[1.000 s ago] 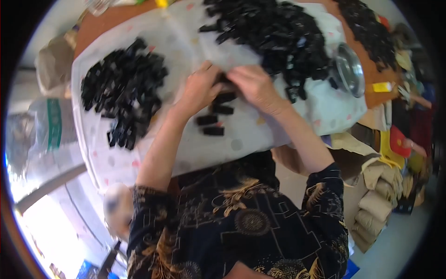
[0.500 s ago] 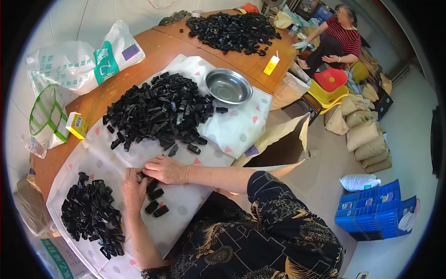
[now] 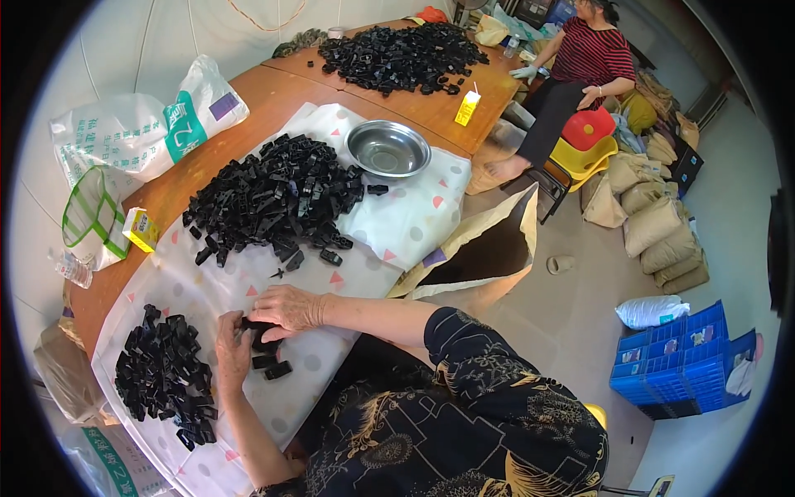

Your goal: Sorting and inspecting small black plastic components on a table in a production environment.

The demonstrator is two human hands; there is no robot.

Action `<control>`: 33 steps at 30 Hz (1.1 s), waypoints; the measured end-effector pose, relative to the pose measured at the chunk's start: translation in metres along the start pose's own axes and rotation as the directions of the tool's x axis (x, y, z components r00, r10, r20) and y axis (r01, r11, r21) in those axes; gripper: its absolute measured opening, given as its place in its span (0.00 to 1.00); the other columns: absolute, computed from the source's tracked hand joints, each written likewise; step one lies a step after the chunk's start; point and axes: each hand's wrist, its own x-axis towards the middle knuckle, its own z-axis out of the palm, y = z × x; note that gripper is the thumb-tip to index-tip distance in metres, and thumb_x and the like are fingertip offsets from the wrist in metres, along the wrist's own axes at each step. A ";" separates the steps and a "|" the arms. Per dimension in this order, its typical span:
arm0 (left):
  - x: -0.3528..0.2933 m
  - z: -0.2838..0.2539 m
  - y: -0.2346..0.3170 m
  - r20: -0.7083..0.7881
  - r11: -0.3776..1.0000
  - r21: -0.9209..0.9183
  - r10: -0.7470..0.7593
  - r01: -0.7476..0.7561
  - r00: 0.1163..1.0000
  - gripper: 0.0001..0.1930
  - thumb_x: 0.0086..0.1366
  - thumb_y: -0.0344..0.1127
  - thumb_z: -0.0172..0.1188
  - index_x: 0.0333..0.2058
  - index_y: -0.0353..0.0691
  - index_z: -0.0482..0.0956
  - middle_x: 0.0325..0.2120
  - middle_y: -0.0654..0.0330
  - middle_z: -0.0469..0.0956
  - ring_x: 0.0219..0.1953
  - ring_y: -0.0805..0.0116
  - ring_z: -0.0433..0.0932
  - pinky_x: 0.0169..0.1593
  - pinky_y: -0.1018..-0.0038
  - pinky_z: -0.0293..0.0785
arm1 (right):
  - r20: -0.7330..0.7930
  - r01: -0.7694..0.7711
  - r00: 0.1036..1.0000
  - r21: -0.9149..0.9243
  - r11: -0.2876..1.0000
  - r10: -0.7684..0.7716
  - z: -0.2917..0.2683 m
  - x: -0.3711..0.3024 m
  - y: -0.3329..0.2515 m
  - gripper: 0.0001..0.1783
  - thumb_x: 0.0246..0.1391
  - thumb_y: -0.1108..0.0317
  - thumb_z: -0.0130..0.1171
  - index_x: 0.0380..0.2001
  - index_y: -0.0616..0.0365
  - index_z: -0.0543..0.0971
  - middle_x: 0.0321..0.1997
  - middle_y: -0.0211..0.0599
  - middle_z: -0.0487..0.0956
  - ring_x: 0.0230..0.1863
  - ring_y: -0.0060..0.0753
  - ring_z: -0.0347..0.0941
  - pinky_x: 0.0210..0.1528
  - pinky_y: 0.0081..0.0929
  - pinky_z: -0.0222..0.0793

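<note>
My left hand (image 3: 233,352) and my right hand (image 3: 287,309) meet over the white patterned tablecloth. Their curled fingers close around a small black plastic part (image 3: 258,329), mostly hidden by my fingers. Just below my right hand lie a few similar loose black parts (image 3: 277,369). Beyond my hands spreads a big heap of black plastic parts (image 3: 273,195). To the left of my left forearm is a smaller pile of black plastic parts (image 3: 168,373). A small dark piece (image 3: 294,261) rests at the near edge of the big heap.
A steel bowl (image 3: 387,149) sits beyond the big heap. Another black heap (image 3: 403,56) lies farther back beside a yellow drink carton (image 3: 467,108). An open paper sack (image 3: 489,248) stands right of the table. A person in a striped shirt (image 3: 593,58) sits beyond.
My right hand's fingers have come down over the loose black parts beside my left hand. The whole view has shifted slightly. The seated person's leg now reaches lower beside the table.
</note>
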 end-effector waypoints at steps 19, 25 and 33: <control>-0.034 0.062 0.046 -0.232 0.900 0.435 0.097 0.013 0.968 0.48 0.50 0.37 0.71 0.68 0.37 0.56 0.63 0.44 0.64 0.65 0.45 0.63 0.67 0.56 0.58 | -0.114 -0.020 0.993 0.111 0.994 0.033 0.008 0.000 0.000 0.11 0.56 0.65 0.61 0.39 0.60 0.76 0.29 0.38 0.80 0.31 0.47 0.77 0.37 0.39 0.73; -0.028 0.077 0.047 -0.333 0.867 0.495 0.118 0.067 0.935 0.44 0.51 0.34 0.68 0.66 0.34 0.60 0.55 0.45 0.73 0.55 0.44 0.72 0.59 0.55 0.65 | -0.097 -0.086 0.990 0.133 0.987 0.099 0.006 0.001 -0.001 0.11 0.54 0.67 0.61 0.39 0.60 0.76 0.28 0.39 0.79 0.31 0.47 0.77 0.35 0.41 0.72; -0.025 0.072 0.060 -0.303 0.861 0.505 0.108 0.064 0.947 0.43 0.48 0.32 0.66 0.65 0.34 0.61 0.50 0.48 0.75 0.49 0.46 0.73 0.55 0.55 0.66 | -0.262 -0.109 0.951 0.214 0.971 0.165 0.003 0.000 -0.003 0.10 0.52 0.67 0.62 0.37 0.57 0.76 0.26 0.40 0.79 0.28 0.47 0.78 0.31 0.41 0.73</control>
